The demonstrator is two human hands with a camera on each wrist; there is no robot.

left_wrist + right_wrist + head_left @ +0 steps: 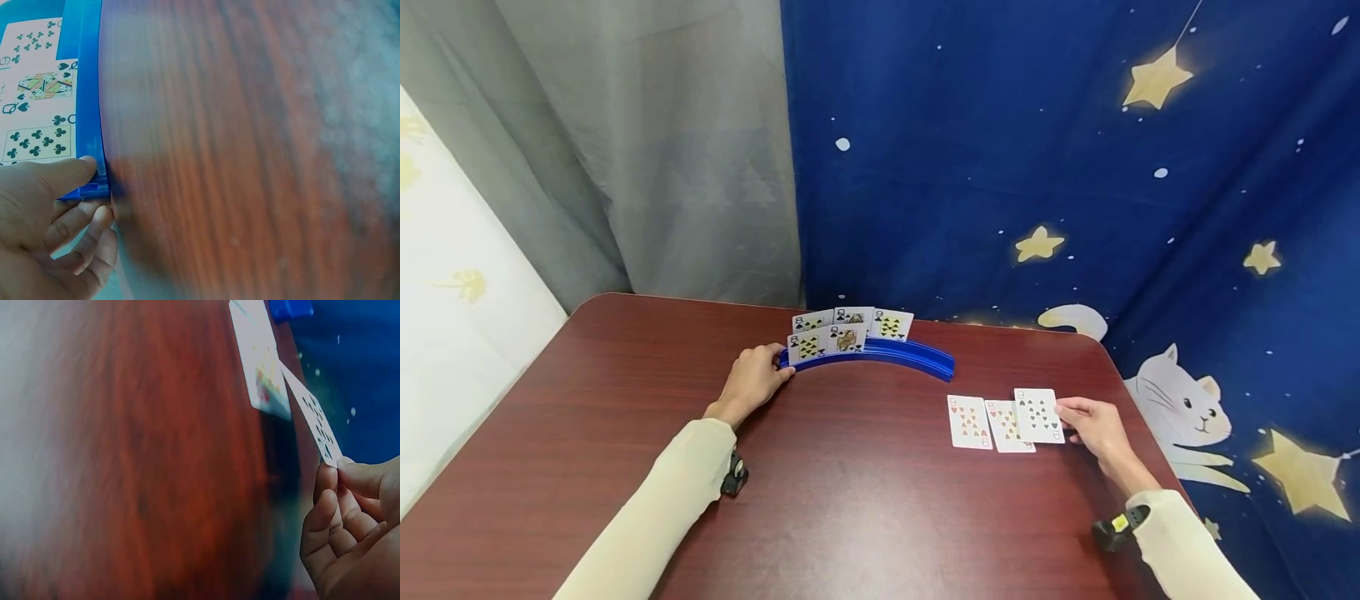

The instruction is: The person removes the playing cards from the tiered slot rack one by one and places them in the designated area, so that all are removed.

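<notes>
A curved blue card holder [917, 360] stands near the far edge of the table, with several playing cards upright in two rows toward its left end. My left hand [751, 377] grips that end; in the left wrist view its thumb [72, 175] lies over the blue rail beside a club card [37, 144]. Off to the right, my right hand [1096, 427] pinches a spade card [1039, 417] by its right edge. This card, tilted up in the right wrist view, partly covers a heart card [1003, 437]. Another heart card [967, 422] lies to the left of it.
The brown table [865, 500] has rounded far corners. Behind it hang a grey curtain [700, 167] and a dark blue one [925, 167] with stars and a white cat. A small black device [734, 475] is strapped at each wrist.
</notes>
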